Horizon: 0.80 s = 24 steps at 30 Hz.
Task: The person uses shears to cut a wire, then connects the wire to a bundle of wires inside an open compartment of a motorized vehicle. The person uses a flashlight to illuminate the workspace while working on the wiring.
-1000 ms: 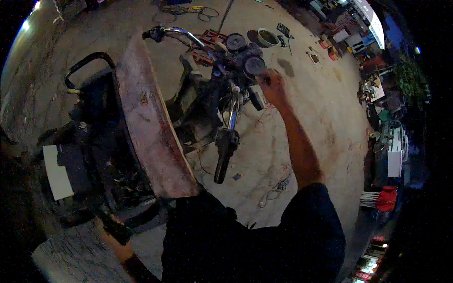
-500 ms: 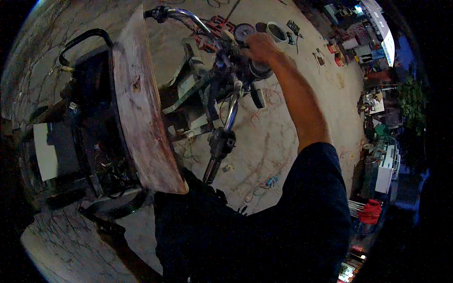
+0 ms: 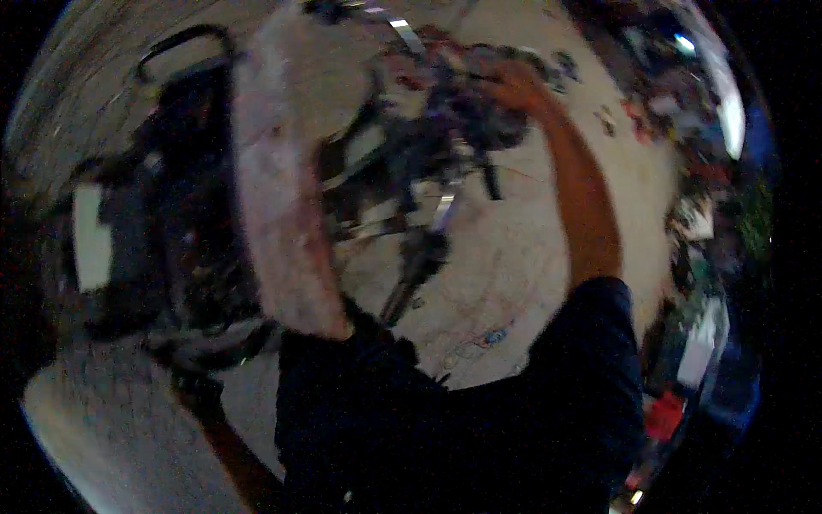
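My right hand (image 3: 516, 86) reaches forward to the middle of a three-wheeled vehicle's front end, by the round gauges and headlight (image 3: 509, 128). Its fingers are curled in, and what they hold is hidden and blurred. A chrome handlebar (image 3: 445, 210) runs across there, with a black grip (image 3: 398, 300) at its near end. My left hand (image 3: 199, 390) is low on the left, beside a black curved bar (image 3: 224, 347). It is too dark to see whether its fingers grip the bar.
A worn wooden board (image 3: 287, 188) stretches along my left, with a dark metal frame (image 3: 188, 171) beyond it. Thin wires and a small blue piece (image 3: 495, 336) lie on the concrete floor (image 3: 522, 240). Cluttered goods and a red item (image 3: 664, 415) line the right side.
The whole view has shifted and blurred, so the vehicle sits slightly further right. My right hand stays at the middle of the handlebar, and my left stays by the curved bar.
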Motion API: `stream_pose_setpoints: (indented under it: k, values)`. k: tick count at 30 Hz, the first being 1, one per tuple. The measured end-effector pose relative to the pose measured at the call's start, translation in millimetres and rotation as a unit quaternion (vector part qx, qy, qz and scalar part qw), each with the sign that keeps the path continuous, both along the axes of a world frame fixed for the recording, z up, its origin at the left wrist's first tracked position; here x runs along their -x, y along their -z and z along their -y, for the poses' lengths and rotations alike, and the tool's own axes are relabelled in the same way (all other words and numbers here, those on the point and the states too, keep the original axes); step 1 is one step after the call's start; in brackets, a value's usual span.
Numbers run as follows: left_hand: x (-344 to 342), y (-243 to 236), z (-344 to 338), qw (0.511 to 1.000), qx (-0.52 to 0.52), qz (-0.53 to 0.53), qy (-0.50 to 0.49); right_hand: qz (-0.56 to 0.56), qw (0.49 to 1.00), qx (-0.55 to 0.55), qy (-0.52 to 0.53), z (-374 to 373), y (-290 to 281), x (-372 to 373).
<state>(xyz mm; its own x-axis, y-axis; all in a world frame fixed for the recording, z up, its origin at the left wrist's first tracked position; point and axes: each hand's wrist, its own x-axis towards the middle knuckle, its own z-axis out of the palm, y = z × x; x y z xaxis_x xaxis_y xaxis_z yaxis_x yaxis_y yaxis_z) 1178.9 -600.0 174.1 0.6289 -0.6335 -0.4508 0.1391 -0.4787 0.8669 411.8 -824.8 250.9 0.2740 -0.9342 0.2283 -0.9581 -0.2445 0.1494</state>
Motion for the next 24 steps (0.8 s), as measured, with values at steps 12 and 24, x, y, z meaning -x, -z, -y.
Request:
stream_pose_setpoints:
  k: [12,24]
  values:
    - [-1,-3,-9,0.958,0.058,-0.276,-0.043,0.150,0.967,-0.150,0.141,-24,-51,-19]
    - [8,-15,-12,0.966,0.054,-0.250,-0.034,-0.019,0.961,-0.224,0.163,-12,-29,10]
